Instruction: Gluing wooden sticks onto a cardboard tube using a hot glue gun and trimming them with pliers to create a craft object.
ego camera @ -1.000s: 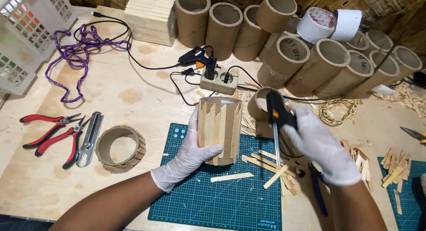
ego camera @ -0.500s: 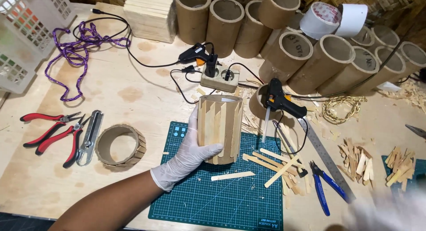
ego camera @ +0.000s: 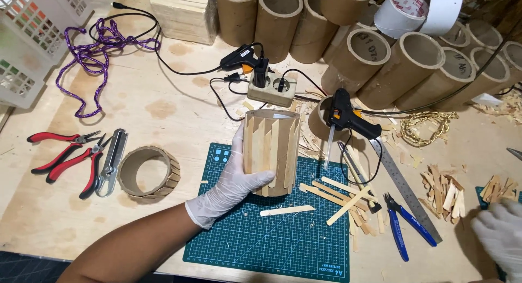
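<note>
My left hand (ego camera: 231, 182), in a white glove, grips an upright cardboard tube clad in wooden sticks (ego camera: 271, 151) that stands on a green cutting mat (ego camera: 272, 239). My right hand (ego camera: 499, 238), also gloved, hovers at the lower right edge next to small piles of cut stick pieces (ego camera: 445, 189); it looks blurred and I cannot tell whether it holds anything. A black glue gun (ego camera: 348, 117) rests on the bench behind the tube, apart from both hands. Loose wooden sticks (ego camera: 331, 196) lie on the mat's right side.
Red pliers (ego camera: 65, 155), a metal cutter (ego camera: 113, 160) and a short stick-clad ring (ego camera: 147, 171) lie at left. A power strip (ego camera: 272, 92), a second glue gun (ego camera: 239, 57), cardboard tubes (ego camera: 413, 65), a steel ruler (ego camera: 405, 188), blue snips (ego camera: 405, 228) and a white basket (ego camera: 32, 38) surround the mat.
My right hand set the glue gun down on the bench and moved away to the lower right. My left hand keeps hold of the tube.
</note>
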